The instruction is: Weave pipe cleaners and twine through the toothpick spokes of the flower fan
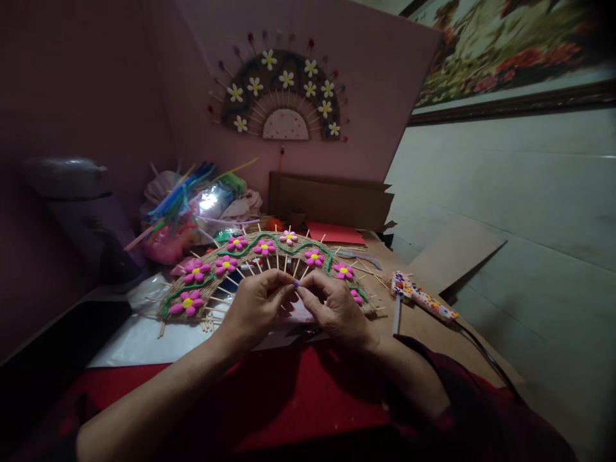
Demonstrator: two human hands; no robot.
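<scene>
Both hands meet in front of a half-ring craft (254, 251) of brown twine and thin sticks, which carries pink flowers with yellow centres and a green wavy line. A small purple-blue piece (296, 284) is pinched between the fingertips of my left hand (257, 305) and my right hand (335, 308). Its exact shape is too small to tell. The fingers of both hands are closed around it, and the hands hide the craft's lower middle.
A patterned glue gun (423, 298) with a black cable lies at right. Colourful pipe cleaners and bags (206, 199) are piled behind at left. Red paper (334, 233) and cardboard (332, 199) are at the back. A similar half-ring decoration (289, 80) hangs above.
</scene>
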